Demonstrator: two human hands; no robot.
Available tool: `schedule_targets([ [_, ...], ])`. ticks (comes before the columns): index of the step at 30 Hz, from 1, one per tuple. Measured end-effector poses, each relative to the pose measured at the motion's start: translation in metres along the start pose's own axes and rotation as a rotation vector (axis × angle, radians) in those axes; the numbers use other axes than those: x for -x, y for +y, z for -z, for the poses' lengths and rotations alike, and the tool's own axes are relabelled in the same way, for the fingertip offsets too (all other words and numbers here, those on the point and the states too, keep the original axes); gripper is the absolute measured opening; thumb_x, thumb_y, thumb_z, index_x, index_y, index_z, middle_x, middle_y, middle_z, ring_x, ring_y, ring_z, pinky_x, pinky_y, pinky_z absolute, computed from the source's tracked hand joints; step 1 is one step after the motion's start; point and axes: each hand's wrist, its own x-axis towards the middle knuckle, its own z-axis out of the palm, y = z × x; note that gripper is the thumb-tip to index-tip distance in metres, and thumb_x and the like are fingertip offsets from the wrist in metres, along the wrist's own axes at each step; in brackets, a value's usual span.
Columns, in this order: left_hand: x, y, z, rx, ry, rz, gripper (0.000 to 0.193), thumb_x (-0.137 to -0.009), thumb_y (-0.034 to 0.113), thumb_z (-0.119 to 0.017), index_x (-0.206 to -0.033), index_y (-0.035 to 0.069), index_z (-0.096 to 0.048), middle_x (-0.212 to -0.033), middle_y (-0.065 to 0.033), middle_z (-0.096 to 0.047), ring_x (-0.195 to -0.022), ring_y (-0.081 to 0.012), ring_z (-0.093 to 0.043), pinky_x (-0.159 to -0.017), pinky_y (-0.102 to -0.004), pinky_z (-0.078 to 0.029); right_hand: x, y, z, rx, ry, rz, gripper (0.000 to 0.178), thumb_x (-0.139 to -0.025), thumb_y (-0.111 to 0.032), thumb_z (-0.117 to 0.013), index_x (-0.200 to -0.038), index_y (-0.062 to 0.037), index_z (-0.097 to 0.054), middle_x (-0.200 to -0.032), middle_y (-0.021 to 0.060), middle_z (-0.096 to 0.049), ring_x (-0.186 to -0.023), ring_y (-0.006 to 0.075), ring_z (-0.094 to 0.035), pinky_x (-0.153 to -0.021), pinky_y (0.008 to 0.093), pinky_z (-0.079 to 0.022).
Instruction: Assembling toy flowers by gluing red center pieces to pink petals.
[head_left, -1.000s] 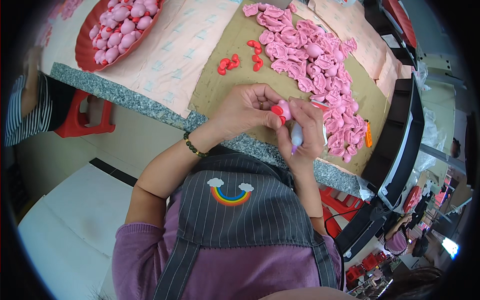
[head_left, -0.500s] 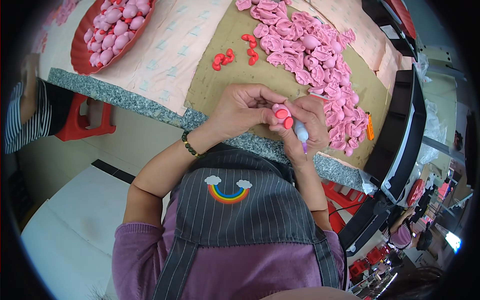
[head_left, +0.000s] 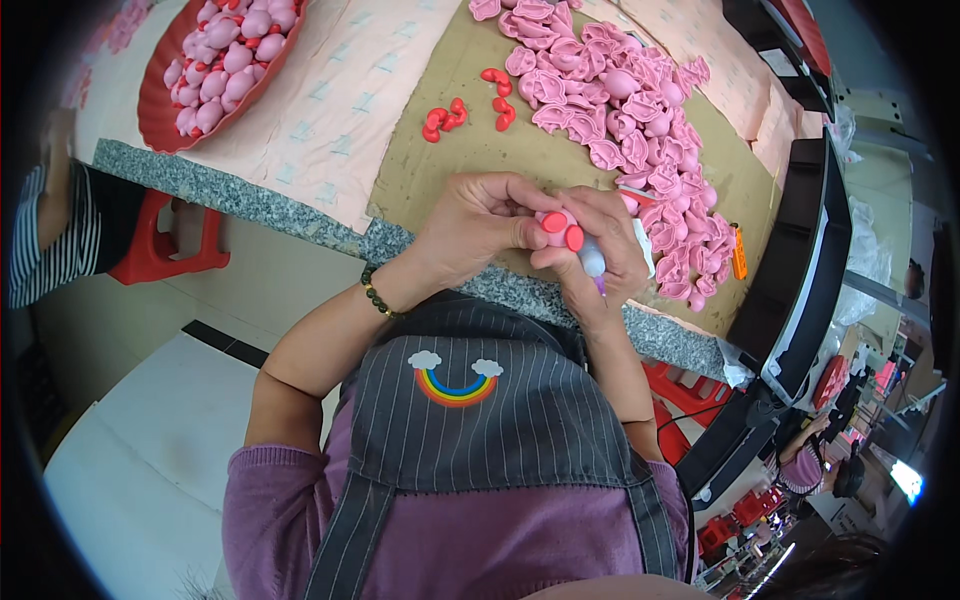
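Observation:
Both my hands meet over the near edge of the brown work board (head_left: 420,185). Between them is a small pink toy figure (head_left: 563,231) with two red oval feet facing me. My left hand (head_left: 462,228) is closed, pinching the figure with thumb and fingertips. My right hand (head_left: 612,240), also closed, presses its fingertips on the figure's other side. A small squeeze bottle (head_left: 592,260), pale with a purple tip, is tucked in my right palm, its tip pointing toward me. Beyond my hands lie several loose red foot pieces (head_left: 446,121).
A heap of pink moulded parts (head_left: 590,90) covers the board's right side, with an orange-handled tool (head_left: 740,255) beside it. A red scalloped bowl (head_left: 152,115) of pink figures stands far left. Black trays (head_left: 795,235) line the right. Another person's striped sleeve (head_left: 75,225) shows at left.
The pink figure has turned slightly and moved a little left, its two feet now slanting differently. My right hand shifted left with the bottle, uncovering a white item beside it.

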Motion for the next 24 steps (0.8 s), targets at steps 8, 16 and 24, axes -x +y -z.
schedule_targets([
  [8, -0.0002, -0.0087, -0.0036, 0.125, 0.053, -0.012, 0.018, -0.074, -0.001, -0.067, -0.091, -0.002, -0.061, -0.088, -0.0099, -0.064, -0.08, -0.013, -0.062, -0.073, -0.024, -0.052, 0.004, -0.0009, 0.0032, 0.033, 0.001, -0.071, 0.044, -0.065, -0.023, -0.077, -0.099, 0.0018, -0.064, -0.087, 0.011, -0.06, -0.078, 0.019, -0.057, -0.07, 0.0268, -0.043],
  [16, -0.0006, -0.0111, -0.0006, 0.08, 0.036, -0.015, 0.018, -0.074, 0.003, -0.068, -0.091, 0.002, -0.062, -0.091, -0.0093, -0.064, -0.084, -0.0157, -0.062, -0.075, -0.0276, -0.052, 0.0046, -0.0029, 0.0041, 0.031, 0.018, -0.082, 0.043, -0.066, -0.022, -0.076, -0.098, 0.0027, -0.064, -0.086, 0.0111, -0.06, -0.077, 0.0184, -0.056, -0.069, 0.0265, -0.043],
  [24, -0.0015, -0.0112, 0.0012, 0.082, 0.021, -0.022, 0.018, -0.074, 0.003, -0.068, -0.092, 0.002, -0.062, -0.092, -0.0095, -0.064, -0.084, -0.0156, -0.062, -0.075, -0.0274, -0.052, 0.0046, -0.0013, 0.0032, 0.024, 0.027, -0.086, 0.042, -0.066, -0.021, -0.076, -0.097, 0.0033, -0.064, -0.085, 0.0114, -0.06, -0.076, 0.0185, -0.057, -0.068, 0.0267, -0.043],
])
